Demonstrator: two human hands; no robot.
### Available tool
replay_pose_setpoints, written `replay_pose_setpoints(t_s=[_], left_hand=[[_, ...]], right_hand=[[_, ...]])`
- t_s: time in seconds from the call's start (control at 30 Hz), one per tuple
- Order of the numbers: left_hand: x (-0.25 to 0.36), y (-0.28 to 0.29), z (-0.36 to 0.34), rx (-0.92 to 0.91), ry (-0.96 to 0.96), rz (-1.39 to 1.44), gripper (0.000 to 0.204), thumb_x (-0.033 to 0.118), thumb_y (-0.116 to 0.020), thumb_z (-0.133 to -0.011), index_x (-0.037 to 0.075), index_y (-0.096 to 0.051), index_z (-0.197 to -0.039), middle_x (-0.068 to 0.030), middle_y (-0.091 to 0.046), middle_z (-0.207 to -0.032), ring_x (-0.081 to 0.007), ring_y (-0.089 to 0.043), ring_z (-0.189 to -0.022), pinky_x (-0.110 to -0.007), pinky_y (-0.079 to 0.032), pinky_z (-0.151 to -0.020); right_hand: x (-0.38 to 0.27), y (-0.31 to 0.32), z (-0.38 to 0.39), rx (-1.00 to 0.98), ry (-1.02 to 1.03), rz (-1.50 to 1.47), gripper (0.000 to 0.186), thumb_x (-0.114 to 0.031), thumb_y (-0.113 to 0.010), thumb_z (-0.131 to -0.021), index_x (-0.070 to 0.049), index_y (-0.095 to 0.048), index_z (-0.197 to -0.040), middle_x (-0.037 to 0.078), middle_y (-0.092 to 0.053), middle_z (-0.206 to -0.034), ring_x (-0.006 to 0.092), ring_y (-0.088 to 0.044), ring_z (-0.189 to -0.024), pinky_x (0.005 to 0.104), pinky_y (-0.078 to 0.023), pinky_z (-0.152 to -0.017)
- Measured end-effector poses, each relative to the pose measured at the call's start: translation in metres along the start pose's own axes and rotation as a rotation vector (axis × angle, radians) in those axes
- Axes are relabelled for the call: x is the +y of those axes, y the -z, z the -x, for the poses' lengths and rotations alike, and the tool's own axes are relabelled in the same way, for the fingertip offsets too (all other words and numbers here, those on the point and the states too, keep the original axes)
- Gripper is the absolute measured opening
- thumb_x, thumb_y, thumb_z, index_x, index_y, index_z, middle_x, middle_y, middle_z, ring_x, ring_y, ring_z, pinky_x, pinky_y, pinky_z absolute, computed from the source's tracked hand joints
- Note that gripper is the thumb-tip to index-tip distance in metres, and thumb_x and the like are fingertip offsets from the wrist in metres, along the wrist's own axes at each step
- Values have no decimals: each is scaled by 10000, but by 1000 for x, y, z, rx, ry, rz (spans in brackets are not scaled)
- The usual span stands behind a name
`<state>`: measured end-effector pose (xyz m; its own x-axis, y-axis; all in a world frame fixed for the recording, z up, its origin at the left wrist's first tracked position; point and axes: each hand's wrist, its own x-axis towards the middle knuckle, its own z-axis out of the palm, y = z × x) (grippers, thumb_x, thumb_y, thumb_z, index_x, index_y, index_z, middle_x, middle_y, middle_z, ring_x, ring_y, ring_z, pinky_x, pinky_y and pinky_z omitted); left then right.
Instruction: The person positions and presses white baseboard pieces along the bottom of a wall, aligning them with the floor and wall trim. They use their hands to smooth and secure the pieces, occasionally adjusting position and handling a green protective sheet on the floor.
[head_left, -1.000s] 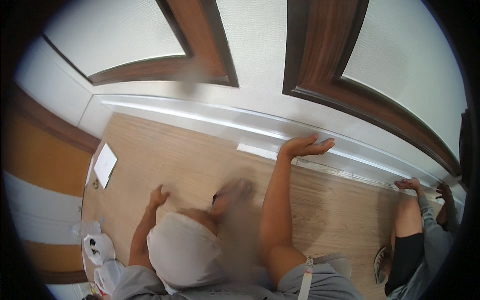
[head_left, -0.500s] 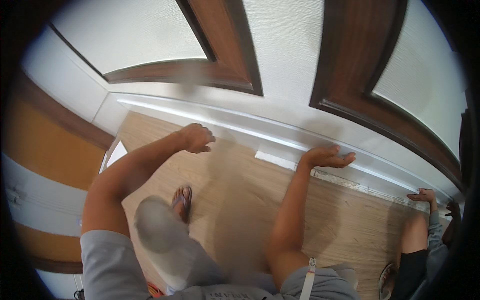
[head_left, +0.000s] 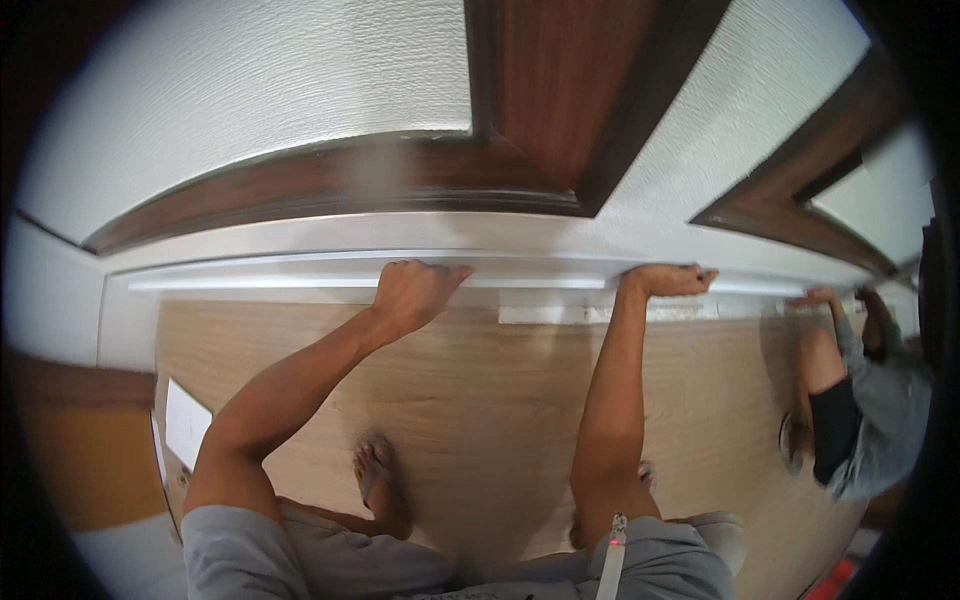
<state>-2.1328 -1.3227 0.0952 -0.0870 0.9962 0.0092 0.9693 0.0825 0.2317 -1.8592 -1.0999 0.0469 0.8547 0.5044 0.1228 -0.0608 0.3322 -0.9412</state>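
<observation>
A long white skirting board (head_left: pixel 545 279) runs along the foot of the white wall, above the wood-look floor. My left hand (head_left: pixel 415 295) is closed at the board's upper edge, its thumb pointing right. Further right, my right hand (head_left: pixel 668 280) grips the board with its palm turned up and fingers curled; the fingers partly hide the board there. Beneath the board, between my hands and past the right one, shows a rough whitish strip (head_left: pixel 545 314) at floor level. At the far right, a co-worker's hand (head_left: pixel 822 297) is also at the board.
The co-worker (head_left: pixel 885 430) crouches at the right, close to the wall. Dark brown wood frames (head_left: pixel 380 185) border the white wall panels above. A white flat piece (head_left: pixel 187 425) lies at the left. A lit cigarette (head_left: pixel 612 560) rises from the lower edge.
My left hand has come to the board from in front of it and closed there. My right hand's fingers have curled in. The view has turned, so the board lies more level.
</observation>
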Motion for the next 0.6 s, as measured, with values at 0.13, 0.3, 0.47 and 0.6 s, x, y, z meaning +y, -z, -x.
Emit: replay_pose_setpoints(t_s=[0.13, 0.3, 0.47, 0.6], left_hand=[[-2, 4, -1, 8, -92, -4, 569, 446, -524, -1076, 67, -723, -701, -157, -664, -598, -383, -663, -585, -482, -532, -603], [-17, -1, 1, 83, -231, 50, 390, 403, -608, -1036, 78, -757, -880, -112, -690, -609, -325, -698, -584, -455, -551, -613], [-38, -10, 8, 202, -356, 50, 275, 350, -654, -1012, 90, -743, -997, -90, -724, -662, -309, -703, -586, -436, -559, -627], [-45, -18, 11, 307, -363, 143, 243, 327, -677, -997, 92, -739, -1000, -93, -742, -721, -302, -716, -627, -424, -564, -637]], right_hand=[[-11, 16, 1, -82, 59, 156, 576, -258, -302, -1121, 58, -257, -1601, 252, -279, -1661, 369, -334, -1512, 436, -274, -1263], [-6, 99, 55, -199, 136, 218, 480, -244, -344, -1130, 24, -454, -1513, 230, -470, -1549, 353, -444, -1444, 427, -330, -1221], [19, 189, 172, -372, -77, 404, 430, -156, -386, -1098, 13, -495, -1479, 216, -520, -1503, 344, -454, -1432, 437, -332, -1214], [6, 235, 244, -648, -105, 475, 405, -118, -436, -1072, 17, -532, -1442, 218, -564, -1431, 357, -495, -1359, 445, -360, -1173]])
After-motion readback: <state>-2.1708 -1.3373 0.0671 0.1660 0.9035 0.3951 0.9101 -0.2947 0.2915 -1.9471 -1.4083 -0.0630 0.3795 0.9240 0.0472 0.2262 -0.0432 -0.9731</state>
